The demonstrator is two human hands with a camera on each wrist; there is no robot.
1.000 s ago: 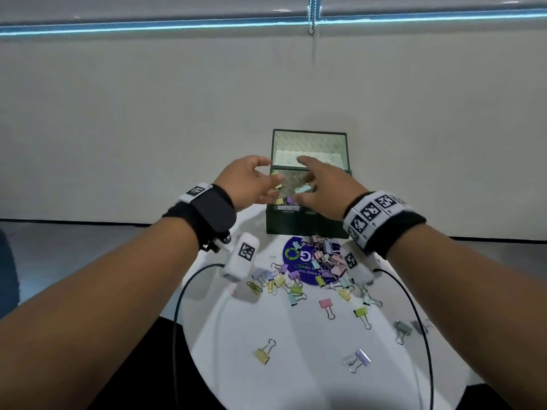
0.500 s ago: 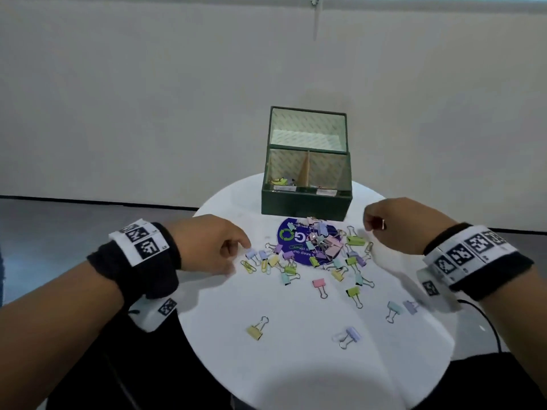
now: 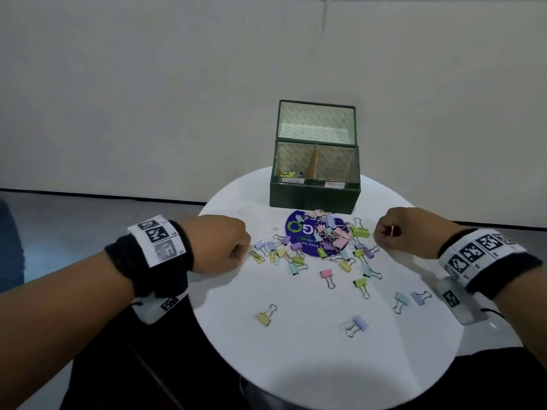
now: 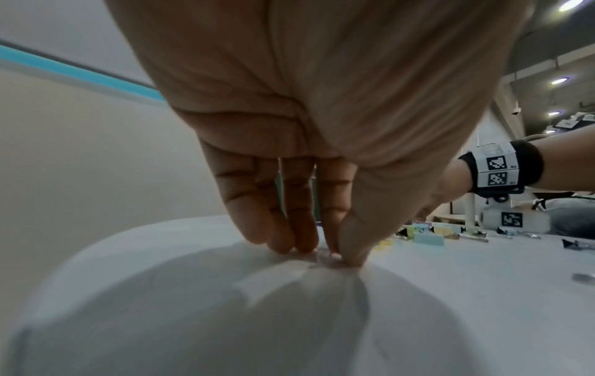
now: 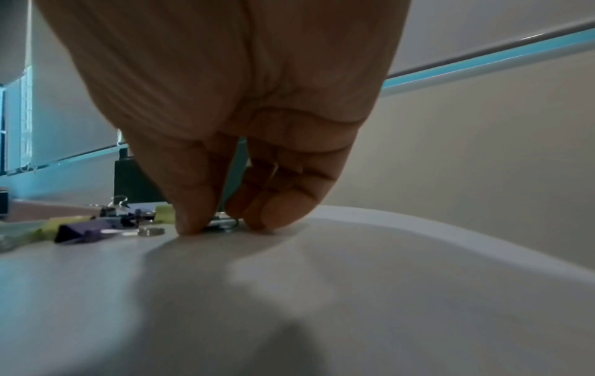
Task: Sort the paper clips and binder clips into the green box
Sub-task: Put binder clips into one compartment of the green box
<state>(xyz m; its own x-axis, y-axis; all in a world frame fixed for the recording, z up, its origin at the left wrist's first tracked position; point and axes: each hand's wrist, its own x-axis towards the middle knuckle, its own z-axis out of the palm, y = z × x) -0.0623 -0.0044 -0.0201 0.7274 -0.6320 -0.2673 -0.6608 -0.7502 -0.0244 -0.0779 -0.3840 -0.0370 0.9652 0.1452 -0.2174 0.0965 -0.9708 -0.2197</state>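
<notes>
The green box (image 3: 314,193) stands open at the back of the round white table (image 3: 310,350), with a few clips in its left compartment. A pile of pastel binder clips (image 3: 333,238) and paper clips lies in front of it. My left hand (image 3: 243,252) is at the pile's left edge. Its thumb and fingertips (image 4: 346,251) pinch a small pale paper clip (image 4: 327,259), blurred, flat on the table. My right hand (image 3: 378,240) is at the pile's right edge. Its thumb and fingers (image 5: 190,218) pinch a metal wire clip (image 5: 225,225) on the table.
A yellow paper clip (image 3: 257,257) lies just right of the left hand. Single binder clips lie scattered nearer me: yellow (image 3: 265,316), purple (image 3: 359,322), mint (image 3: 402,298). A round blue sticker (image 3: 299,232) sits under the pile. The table's edge curves close under both wrists.
A second ago both hands were up over the box. They came back down to the table on either side of the pile and now pinch at clips there.
</notes>
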